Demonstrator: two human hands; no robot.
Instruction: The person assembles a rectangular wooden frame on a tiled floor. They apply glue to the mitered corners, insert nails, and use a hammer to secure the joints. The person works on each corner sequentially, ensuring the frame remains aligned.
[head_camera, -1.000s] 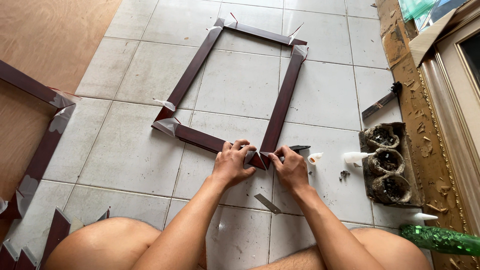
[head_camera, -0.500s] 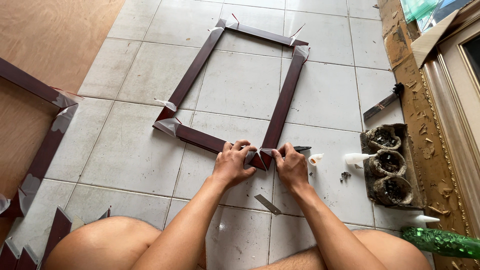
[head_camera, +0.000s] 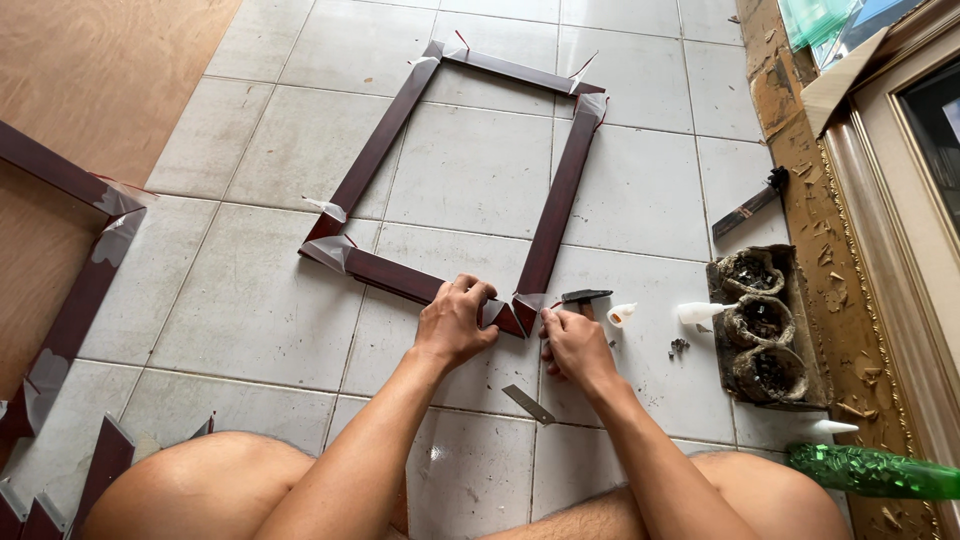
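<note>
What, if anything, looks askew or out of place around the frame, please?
The dark frame lies skewed, its corners not square. Small debris is scattered by the right hand, and a loose metal strip lies between the arms.

Both my forearms reach forward between my bare knees; my left hand (head_camera: 455, 322) lies curled, palm down, my right hand (head_camera: 573, 345) pinched close beside it.

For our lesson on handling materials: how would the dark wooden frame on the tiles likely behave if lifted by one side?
The dark wooden frame looks thin-railed, so probably light. Its corners seem held only by tape, so it may flex or come apart. Both hands, left hand and right hand, are at the near corner.
</note>
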